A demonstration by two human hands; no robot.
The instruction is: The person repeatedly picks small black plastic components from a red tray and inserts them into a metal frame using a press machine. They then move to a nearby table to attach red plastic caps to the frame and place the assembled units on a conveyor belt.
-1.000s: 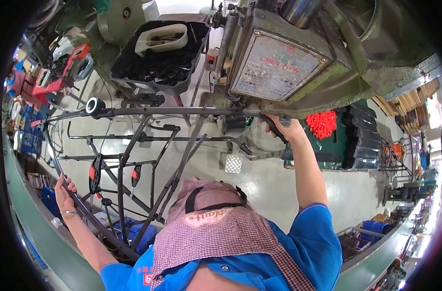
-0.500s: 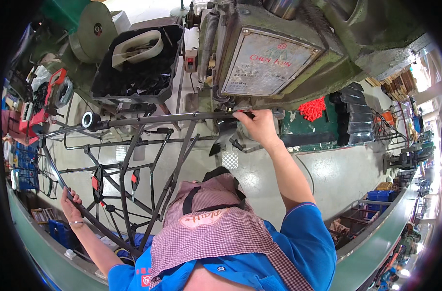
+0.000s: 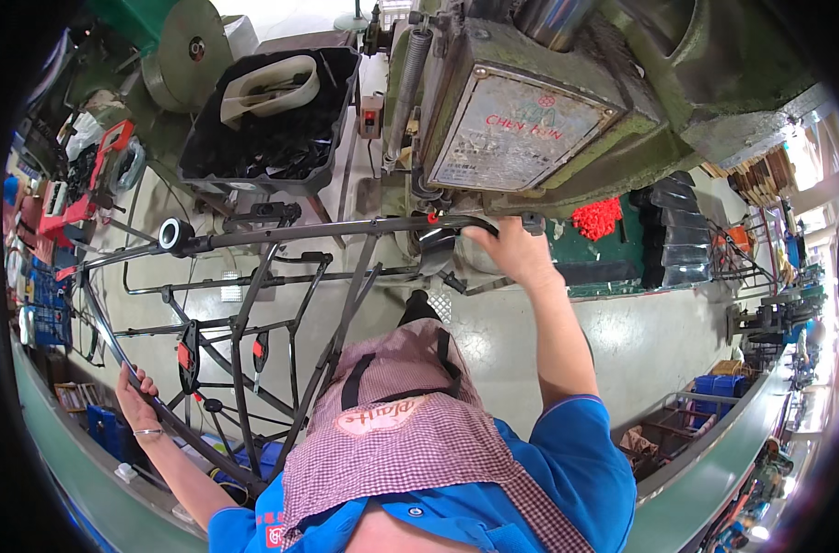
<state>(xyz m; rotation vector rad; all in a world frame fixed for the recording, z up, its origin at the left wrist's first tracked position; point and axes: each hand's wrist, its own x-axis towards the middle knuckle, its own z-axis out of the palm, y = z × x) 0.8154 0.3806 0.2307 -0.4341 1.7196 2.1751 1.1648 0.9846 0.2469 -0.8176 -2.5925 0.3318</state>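
Grey workshop floor [image 3: 659, 341], green press [image 3: 567, 101], both hands' fingers closed round black tube frame [image 3: 281, 276]: left hand [image 3: 134, 396], right hand [image 3: 507, 249].

Room above the black tube frame [image 3: 281, 276] is blocked by the big green machine [image 3: 567, 101] and the black tray [image 3: 272, 111]. Open floor [image 3: 659, 341] is left beside the right hand [image 3: 511, 253].

The frame [image 3: 281, 276] is of thin metal tube with dark, slightly shiny paint; its clips [image 3: 187, 355] look like red and black plastic. The machine [image 3: 567, 83] is cast metal, green paint worn and rough, with a dull metal plate [image 3: 521, 138]. The tray [image 3: 272, 147] is matt black plastic. The apron [image 3: 410, 442] is checked cloth, the floor [image 3: 640, 341] smooth and glossy.
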